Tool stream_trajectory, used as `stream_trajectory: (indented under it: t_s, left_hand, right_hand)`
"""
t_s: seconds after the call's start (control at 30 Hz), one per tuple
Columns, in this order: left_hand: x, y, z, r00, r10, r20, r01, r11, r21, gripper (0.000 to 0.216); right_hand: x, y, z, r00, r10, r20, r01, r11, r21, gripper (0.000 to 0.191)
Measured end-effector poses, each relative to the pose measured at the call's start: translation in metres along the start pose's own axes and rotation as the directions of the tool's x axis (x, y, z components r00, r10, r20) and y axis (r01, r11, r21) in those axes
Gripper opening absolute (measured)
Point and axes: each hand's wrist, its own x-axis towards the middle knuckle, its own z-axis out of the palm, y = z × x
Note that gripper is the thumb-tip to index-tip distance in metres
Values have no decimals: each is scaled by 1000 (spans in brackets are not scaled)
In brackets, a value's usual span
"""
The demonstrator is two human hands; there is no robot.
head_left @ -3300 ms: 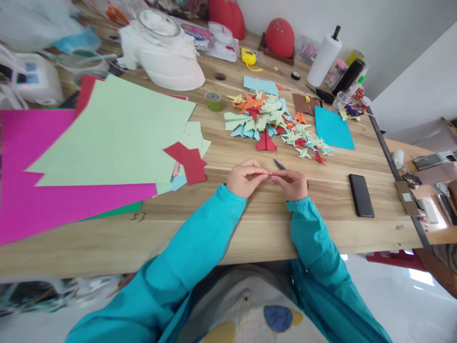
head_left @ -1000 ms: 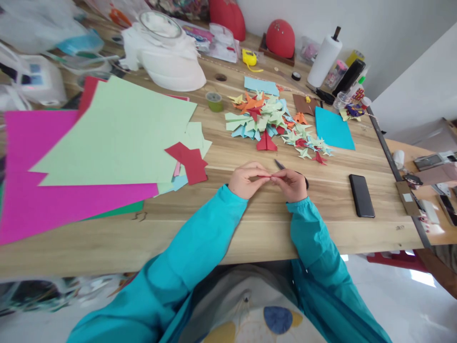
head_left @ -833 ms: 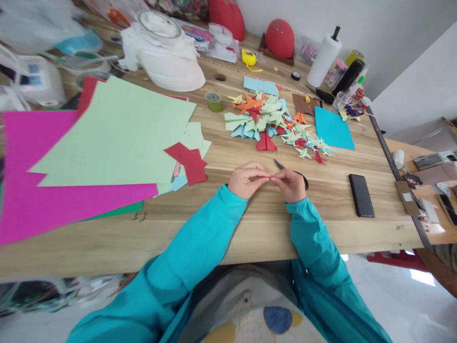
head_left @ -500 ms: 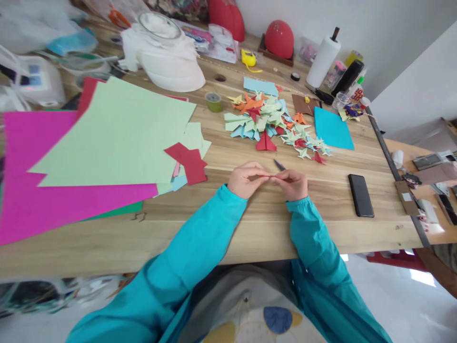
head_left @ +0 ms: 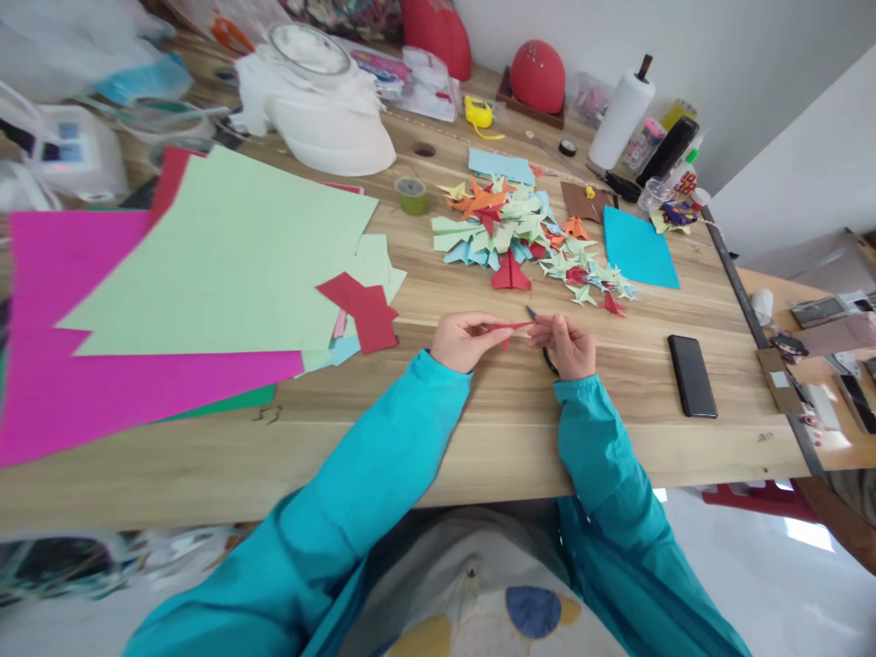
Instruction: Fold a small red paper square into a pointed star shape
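Note:
My left hand (head_left: 463, 341) pinches a piece of folded red paper (head_left: 512, 326) between thumb and fingers, in the middle of the head view. The paper shows as a thin strip with a small flap below. My right hand (head_left: 569, 347) is closed at the strip's right end, its fingertips touching it. Scissors (head_left: 550, 362) lie on the table, partly hidden by my right hand. Beyond both hands is a heap of small folded paper shapes (head_left: 510, 219) in green, red, orange and blue, with a red one (head_left: 511, 272) at its near edge.
Large green sheets (head_left: 225, 265) overlap magenta paper (head_left: 157, 392) on the left, with a red cut piece (head_left: 366, 315) at their edge. A phone (head_left: 692, 376) and blue paper (head_left: 640, 246) lie to the right. Tape (head_left: 411, 196) and a tape measure (head_left: 478, 112) are farther back.
My hands have moved slightly apart, and more of the red paper shows between them. My right hand has turned, with its thumb raised, exposing a scissor handle.

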Motion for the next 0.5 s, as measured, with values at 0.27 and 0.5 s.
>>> stream_trajectory:
  t_s: [0.27, 0.5]
  left_hand:
    - [3, -2, 0, 991, -130, 35, 133, 985, -106, 37]
    - [1, 1, 1, 986, -155, 52, 162, 975, -153, 37]
  right_hand:
    - [-2, 0, 5, 1000, -8, -13, 8, 999, -53, 35]
    - [-1, -1, 3, 1000, -24, 7, 24, 999, -40, 29]
